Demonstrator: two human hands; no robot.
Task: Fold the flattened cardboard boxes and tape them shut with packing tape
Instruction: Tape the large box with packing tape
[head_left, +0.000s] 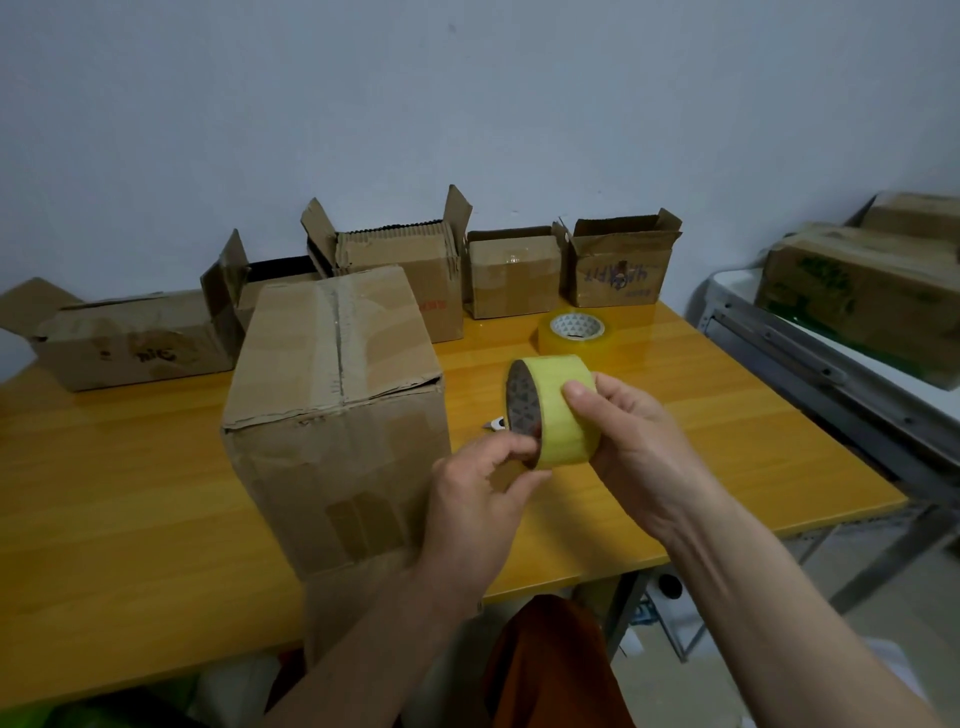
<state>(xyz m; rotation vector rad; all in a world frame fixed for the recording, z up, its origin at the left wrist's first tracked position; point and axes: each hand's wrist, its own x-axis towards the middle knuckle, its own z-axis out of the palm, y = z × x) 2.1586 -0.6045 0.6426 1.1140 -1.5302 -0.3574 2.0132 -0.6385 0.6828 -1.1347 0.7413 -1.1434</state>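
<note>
A folded brown cardboard box (337, 415) stands on the yellow wooden table (130, 493), its top flaps closed along a centre seam. To its right, above the table, my right hand (628, 441) grips a yellowish roll of packing tape (558, 410) held on edge. My left hand (483, 488) pinches the roll's lower left rim with thumb and fingertips. A second tape roll (571, 335) lies flat on the table farther back.
Several opened and taped cardboard boxes (514, 275) line the back of the table against the wall. A small white object (494, 424) lies on the table behind the held roll. A metal rack with more boxes (857, 296) stands at the right.
</note>
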